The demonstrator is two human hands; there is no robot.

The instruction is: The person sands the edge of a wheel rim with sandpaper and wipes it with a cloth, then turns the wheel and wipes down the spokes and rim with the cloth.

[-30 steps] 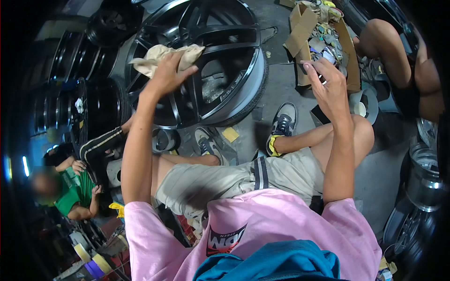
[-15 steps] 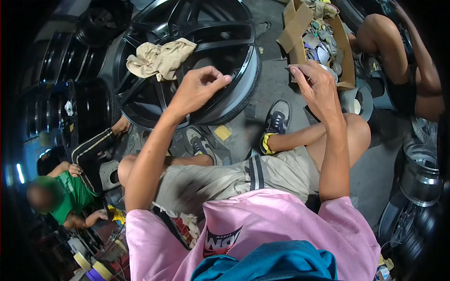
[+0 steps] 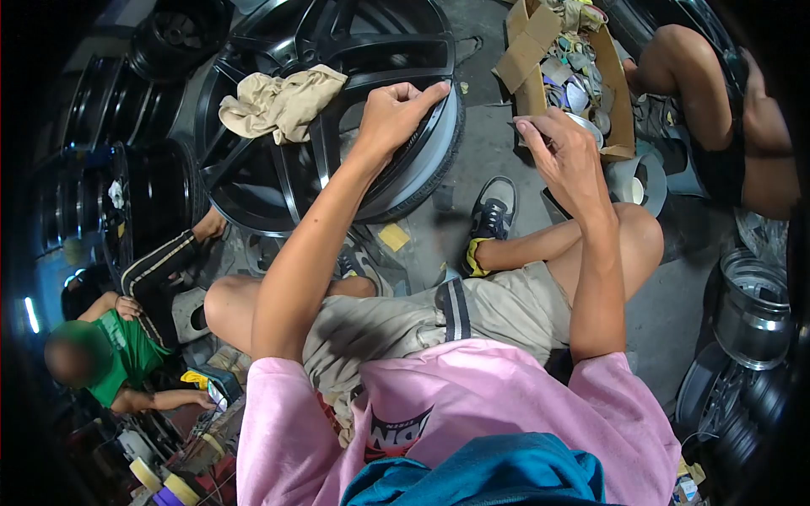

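A large black multi-spoke wheel rim lies face up in front of me, with a grey outer barrel. My left hand reaches over its right edge, fingers curled and thumb tip at the lip; whatever lies between them is hidden. A crumpled beige cloth rests on the spokes, left of that hand. In the air above the floor, right of the rim, my right hand is closed in a pinch. A small dark thin piece pokes out at its fingertips, too small to name.
An open cardboard box of used discs and scraps stands beyond my right hand. A grey container is beside it. One person sits at right, another in a green shirt at left. More rims stack at right. A yellow square lies on the floor.
My left hand has moved forward and right, from over the rim's inner face to its lip. My right hand holds nearly the same pose. The person in green has stretched an arm out.
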